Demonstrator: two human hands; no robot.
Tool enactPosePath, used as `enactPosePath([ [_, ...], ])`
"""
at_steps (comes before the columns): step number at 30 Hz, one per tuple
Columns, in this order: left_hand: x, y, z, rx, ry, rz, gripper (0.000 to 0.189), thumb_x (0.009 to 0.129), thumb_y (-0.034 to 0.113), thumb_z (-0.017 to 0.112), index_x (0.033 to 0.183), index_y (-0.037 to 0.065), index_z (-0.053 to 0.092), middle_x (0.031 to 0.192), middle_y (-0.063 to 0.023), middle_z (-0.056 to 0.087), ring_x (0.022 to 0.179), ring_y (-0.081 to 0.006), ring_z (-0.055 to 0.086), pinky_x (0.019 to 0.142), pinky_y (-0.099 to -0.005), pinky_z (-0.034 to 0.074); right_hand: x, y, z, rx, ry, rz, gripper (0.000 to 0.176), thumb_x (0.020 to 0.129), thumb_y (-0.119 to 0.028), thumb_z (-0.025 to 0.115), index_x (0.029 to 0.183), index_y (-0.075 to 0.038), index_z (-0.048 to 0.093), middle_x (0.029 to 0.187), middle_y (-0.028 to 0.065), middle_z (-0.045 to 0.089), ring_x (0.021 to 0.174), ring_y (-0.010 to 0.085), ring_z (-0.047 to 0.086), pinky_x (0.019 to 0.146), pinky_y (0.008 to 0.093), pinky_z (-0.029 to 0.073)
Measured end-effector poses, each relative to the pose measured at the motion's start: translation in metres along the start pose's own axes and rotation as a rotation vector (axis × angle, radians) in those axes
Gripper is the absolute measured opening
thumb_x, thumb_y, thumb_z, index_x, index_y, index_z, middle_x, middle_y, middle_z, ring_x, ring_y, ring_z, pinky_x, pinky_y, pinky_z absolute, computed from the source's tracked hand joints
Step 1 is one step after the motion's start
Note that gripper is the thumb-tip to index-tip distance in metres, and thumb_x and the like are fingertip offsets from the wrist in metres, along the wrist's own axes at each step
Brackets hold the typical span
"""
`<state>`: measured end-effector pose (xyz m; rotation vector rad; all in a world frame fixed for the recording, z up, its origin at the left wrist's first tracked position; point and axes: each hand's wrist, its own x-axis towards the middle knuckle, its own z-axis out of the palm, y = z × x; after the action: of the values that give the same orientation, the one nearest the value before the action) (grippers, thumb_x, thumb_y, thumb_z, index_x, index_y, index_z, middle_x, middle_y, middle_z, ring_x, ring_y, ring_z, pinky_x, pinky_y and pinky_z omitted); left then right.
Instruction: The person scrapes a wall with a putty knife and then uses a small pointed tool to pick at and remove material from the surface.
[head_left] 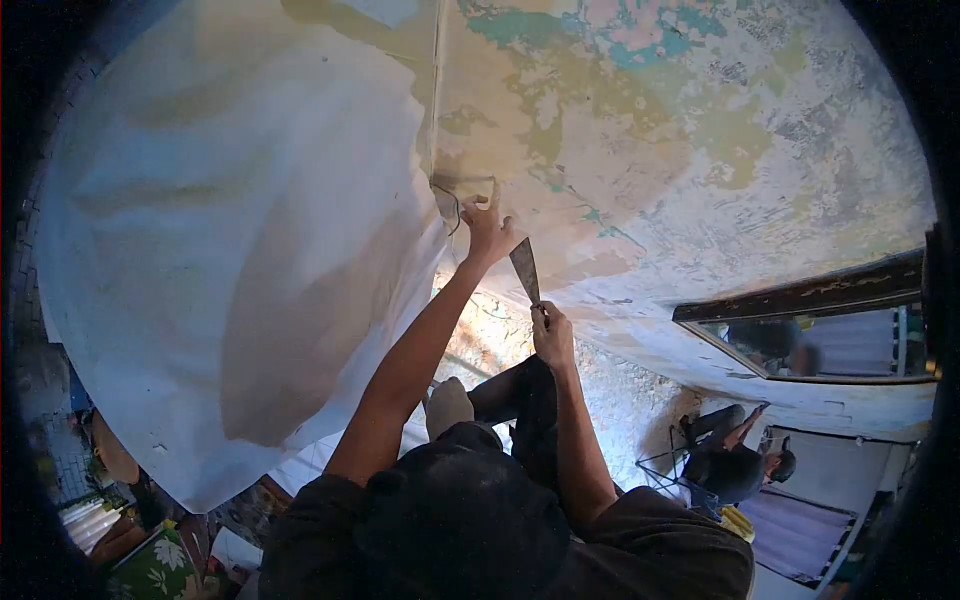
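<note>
My right hand (pixel 553 337) is wrapped round the handle of a putty knife (pixel 526 270), its wide dark blade tilted up toward the wall. Higher up, my left hand (pixel 489 232) reaches to a small greyish rectangular spot (pixel 466 186) at the wall corner, fingers apart and touching or very near it. A dark thin wire (pixel 455 212) hangs beside those fingers. The wall (pixel 600 160) carries patchy, peeling paint in beige, olive and turquoise. What the left fingertips rest on is too small to tell.
A large white sheet (pixel 300 200) hangs along the left side. At the right, a dark wooden frame (pixel 800 300) holds a reflective pane. A seated person (pixel 735 465) in dark clothes and a cap is at lower right. Assorted items, including a green floral cloth (pixel 155 565), lie lower left.
</note>
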<state>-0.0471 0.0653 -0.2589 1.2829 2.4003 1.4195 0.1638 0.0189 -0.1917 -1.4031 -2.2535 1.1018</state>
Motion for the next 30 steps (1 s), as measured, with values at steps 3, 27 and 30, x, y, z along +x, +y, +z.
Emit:
enactPosePath([
  [3,-0.001,-0.020,-0.005,0.097,0.096,0.051,0.055,0.074,0.016,0.062,0.124,-0.001,0.046,0.103,-0.0225,0.041,0.100,-0.0350,0.036,0.086,-0.0487,0.028,0.000,-0.005,0.003,-0.031,-0.001,-0.012,0.022,0.089,-0.019,0.051,0.091,0.001,0.056,0.064,0.0265,0.056,0.062,0.0425,0.058,0.054,0.0460,0.042],
  [27,-0.098,-0.035,-0.056,-0.341,0.497,-0.404,0.015,0.088,0.010,0.047,0.090,-0.004,0.053,0.089,-0.0165,0.052,0.085,-0.0299,0.049,0.080,-0.0373,0.039,0.053,0.006,0.050,-0.805,-0.228,-0.523,0.019,0.086,-0.016,0.048,0.097,-0.001,0.045,0.077,0.0164,0.058,0.060,0.0319,0.062,0.052,0.0426,0.051],
  [30,-0.104,-0.024,-0.067,-0.417,0.537,-0.439,0.014,0.089,0.008,0.044,0.088,-0.005,0.050,0.086,-0.0149,0.050,0.083,-0.0277,0.048,0.079,-0.0359,0.038,0.069,-0.016,0.025,-0.947,-0.175,-0.750,0.023,0.083,-0.013,0.050,0.102,-0.001,0.047,0.079,0.0124,0.057,0.061,0.0252,0.063,0.051,0.0363,0.050],
])
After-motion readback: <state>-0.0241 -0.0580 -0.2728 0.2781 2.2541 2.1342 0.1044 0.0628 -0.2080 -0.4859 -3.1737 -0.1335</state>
